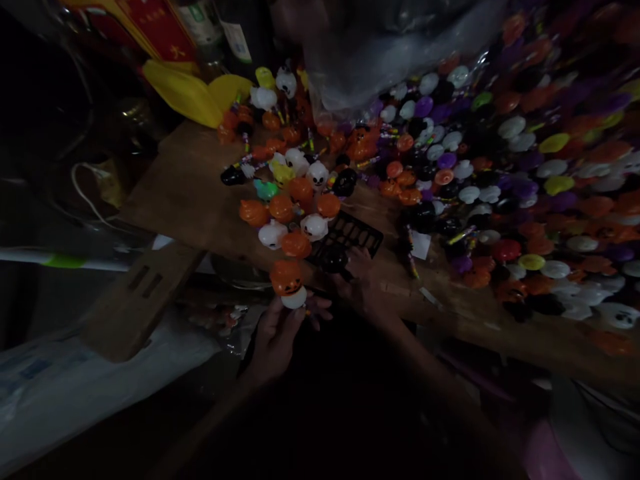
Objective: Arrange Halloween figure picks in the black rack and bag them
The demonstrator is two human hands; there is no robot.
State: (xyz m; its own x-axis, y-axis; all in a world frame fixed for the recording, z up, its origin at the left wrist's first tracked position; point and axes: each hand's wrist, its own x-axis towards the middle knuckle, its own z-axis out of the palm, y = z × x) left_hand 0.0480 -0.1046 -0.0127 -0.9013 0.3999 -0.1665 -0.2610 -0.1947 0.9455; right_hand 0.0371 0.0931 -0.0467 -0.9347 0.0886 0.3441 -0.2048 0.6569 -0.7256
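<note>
An orange pumpkin-faced toy (pixel 287 277) and a round white toy head (pixel 294 298) stick out of my left hand (pixel 275 333), which is closed around them at the table's front edge. My right hand (pixel 361 272) is at a black slotted tray (pixel 357 233). Its fingers curl beside a shiny black toy head (pixel 333 257) and seem to grip it, though the dim light blurs the contact. Orange, white and black heads stand clustered over the tray's left part, among them a white skull head (pixel 314 227) and an orange head (pixel 296 245).
A large heap of similar toys (pixel 520 193) covers the right of the wooden table (pixel 175 180). Clear plastic bags (pixel 390 53) lie at the back. A yellow container (pixel 185 93) stands back left. A wooden board (pixel 143 297) juts out at left. A paper scrap (pixel 421 245) lies right of the tray.
</note>
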